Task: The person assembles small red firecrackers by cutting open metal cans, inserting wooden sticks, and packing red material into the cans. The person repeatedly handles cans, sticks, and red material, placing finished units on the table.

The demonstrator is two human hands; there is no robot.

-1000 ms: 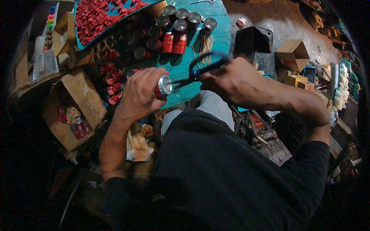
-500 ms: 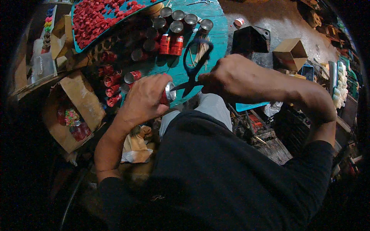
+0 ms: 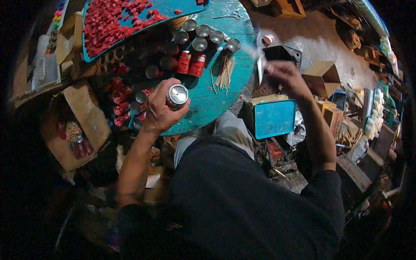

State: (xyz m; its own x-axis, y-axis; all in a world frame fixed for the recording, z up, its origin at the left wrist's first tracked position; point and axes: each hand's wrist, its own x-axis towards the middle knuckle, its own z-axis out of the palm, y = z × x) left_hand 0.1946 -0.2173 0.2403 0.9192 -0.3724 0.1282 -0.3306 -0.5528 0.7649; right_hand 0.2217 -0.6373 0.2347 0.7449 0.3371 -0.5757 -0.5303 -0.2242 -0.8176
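My left hand (image 3: 162, 106), over the near left edge of the turquoise round table (image 3: 201, 104), is wrapped round a drink can (image 3: 177, 95). The can's silver end faces up, with a small dark spot near its middle. Off the table's right side, my right hand (image 3: 286, 76) is raised and smeared by motion. A pale, blurred blade of the scissors (image 3: 260, 71) shows beside its fingers; the handles cannot be made out. Two red cans (image 3: 190, 64) stand on the table. Behind them are several open-topped cut cans (image 3: 200, 43).
Thin sticks (image 3: 225, 73) lie in a bundle on the table, with another pair of scissors (image 3: 232, 16) farther back. A blue tray (image 3: 130, 30) holds red chunks. More red cans (image 3: 122, 108) lie at left, near a cardboard box (image 3: 84, 117). A blue tray (image 3: 275, 117) sits at right.
My right hand has swung right and away from the can, the scissors' blade blurring beside it. My left hand has moved slightly left, turning the can's silver end up.
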